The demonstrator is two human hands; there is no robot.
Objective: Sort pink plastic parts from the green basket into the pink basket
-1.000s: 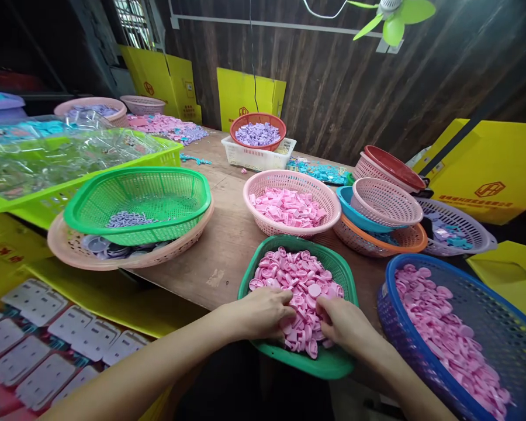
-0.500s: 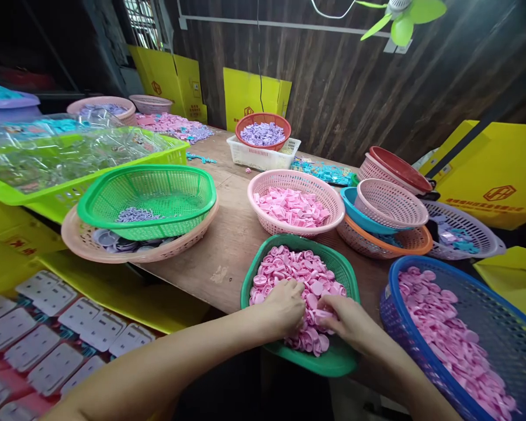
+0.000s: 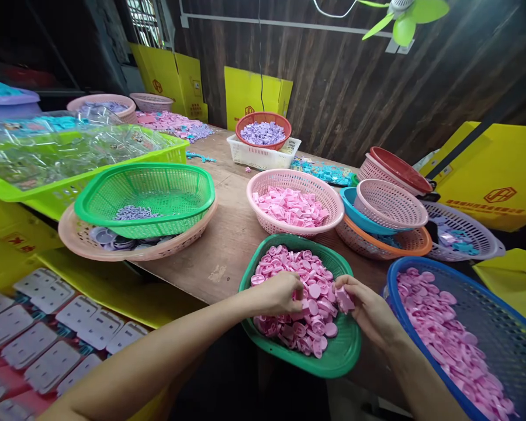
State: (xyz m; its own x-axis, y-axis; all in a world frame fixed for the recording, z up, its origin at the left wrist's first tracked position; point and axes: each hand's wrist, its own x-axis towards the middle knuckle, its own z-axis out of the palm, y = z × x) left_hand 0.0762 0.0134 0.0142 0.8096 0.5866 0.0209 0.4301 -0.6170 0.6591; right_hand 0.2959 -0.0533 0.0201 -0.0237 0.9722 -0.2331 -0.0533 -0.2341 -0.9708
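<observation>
Where one green basket (image 3: 346, 359) sits, two hands (image 3: 280, 294) (image 3: 368, 305) work; one holds one block (image 3: 344, 299).

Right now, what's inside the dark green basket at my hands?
Pink pieces, many of them round, lie heaped in the dark green basket. Your left hand covers some; anything beneath the top layer is hidden.

From the head we face forward and down, the dark-green basket (image 3: 344, 346) near, the wood-grain wall (image 3: 333, 88) far.
</observation>
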